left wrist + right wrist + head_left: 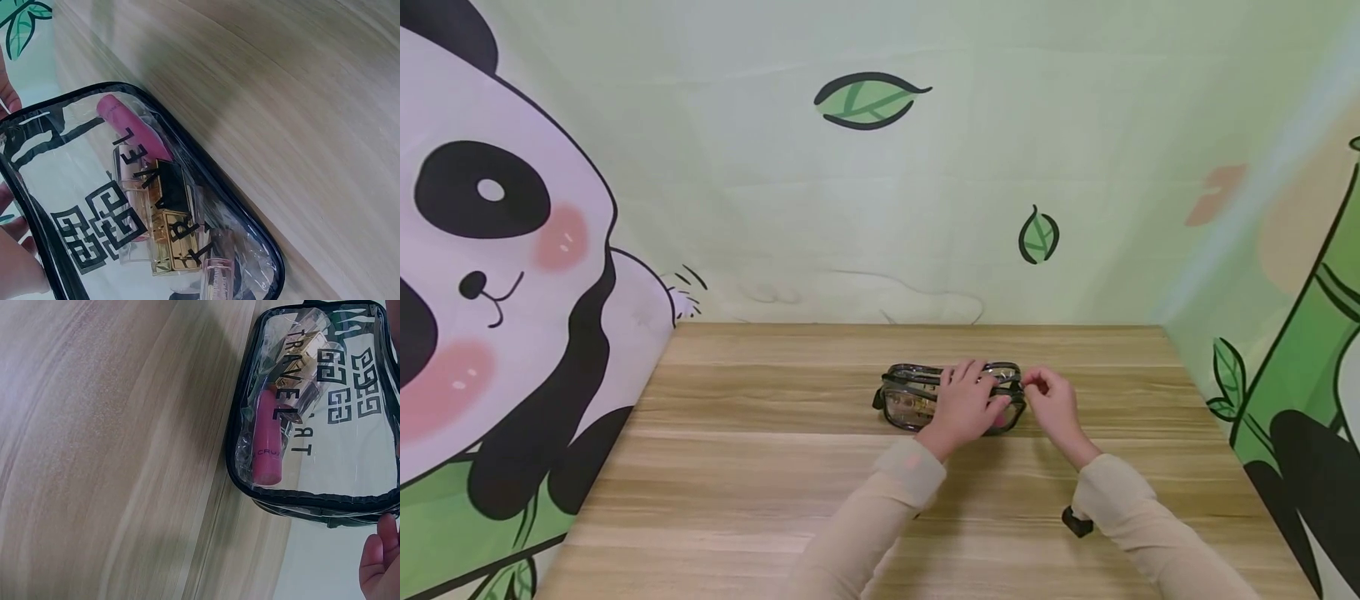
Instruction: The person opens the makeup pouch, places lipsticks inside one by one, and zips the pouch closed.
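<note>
A clear cosmetic bag (910, 410) with black piping lies on the wooden table. Through its wall show a pink tube (267, 440), a gold-and-black case (175, 244) and small clear-and-pink containers. Black lettering and a square pattern (340, 381) mark the plastic. My left hand (966, 408) grips the bag from above, fingers across its top and thumb toward the front. At the bag's right end, my right hand (1054, 406) has thumb and forefinger together on the upper corner. Whatever small part they pinch there is hidden.
The wooden tabletop (737, 500) extends around the bag. Behind it hangs a pale green backdrop (760, 192) with leaf drawings, and a painted panda (512, 275) covers the left side. A small black device (1078, 522) sits at the right sleeve cuff.
</note>
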The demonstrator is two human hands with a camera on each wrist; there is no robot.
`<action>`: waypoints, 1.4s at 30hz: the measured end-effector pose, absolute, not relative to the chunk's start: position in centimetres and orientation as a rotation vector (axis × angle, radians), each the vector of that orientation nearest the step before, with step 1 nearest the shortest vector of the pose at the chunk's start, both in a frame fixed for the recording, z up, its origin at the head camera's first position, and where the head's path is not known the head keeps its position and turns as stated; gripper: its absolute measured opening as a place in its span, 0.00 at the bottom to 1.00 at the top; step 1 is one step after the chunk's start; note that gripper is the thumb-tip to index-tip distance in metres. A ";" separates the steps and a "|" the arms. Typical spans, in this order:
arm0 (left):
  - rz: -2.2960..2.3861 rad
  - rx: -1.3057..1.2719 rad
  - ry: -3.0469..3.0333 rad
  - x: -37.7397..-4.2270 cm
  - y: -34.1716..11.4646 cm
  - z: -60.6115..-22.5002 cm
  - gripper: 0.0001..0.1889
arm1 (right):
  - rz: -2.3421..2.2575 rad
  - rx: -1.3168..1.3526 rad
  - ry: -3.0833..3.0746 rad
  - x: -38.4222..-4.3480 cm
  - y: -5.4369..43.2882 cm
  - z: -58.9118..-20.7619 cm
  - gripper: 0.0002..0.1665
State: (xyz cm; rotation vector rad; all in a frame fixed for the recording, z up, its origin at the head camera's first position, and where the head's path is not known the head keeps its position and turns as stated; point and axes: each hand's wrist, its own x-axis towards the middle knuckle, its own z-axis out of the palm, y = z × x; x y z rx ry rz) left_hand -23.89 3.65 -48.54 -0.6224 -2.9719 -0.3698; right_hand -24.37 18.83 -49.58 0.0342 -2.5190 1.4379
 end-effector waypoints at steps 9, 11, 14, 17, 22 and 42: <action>-0.475 -0.608 -2.992 -23.6 3.8 -48.1 0.17 | 1.433 0.009 -2.520 -24.5 18.9 -49.6 0.07; -0.474 -0.608 -2.994 -23.5 3.9 -48.1 0.16 | 1.435 0.003 -2.524 -24.5 18.9 -49.6 0.07; -0.461 -0.614 -2.996 -23.5 4.0 -48.1 0.14 | 1.437 -0.006 -2.529 -24.5 18.9 -49.4 0.07; -0.418 -0.625 -2.976 -23.5 4.2 -48.2 0.13 | 1.433 -0.013 -2.530 -24.5 18.9 -49.3 0.07; -0.389 -0.622 -2.960 -23.4 4.4 -48.2 0.11 | 1.427 -0.002 -2.531 -24.5 18.8 -49.0 0.07; -0.009 -0.578 -3.031 -24.3 -2.8 -48.8 0.38 | 1.446 -0.009 -2.567 -24.6 19.0 -48.7 0.08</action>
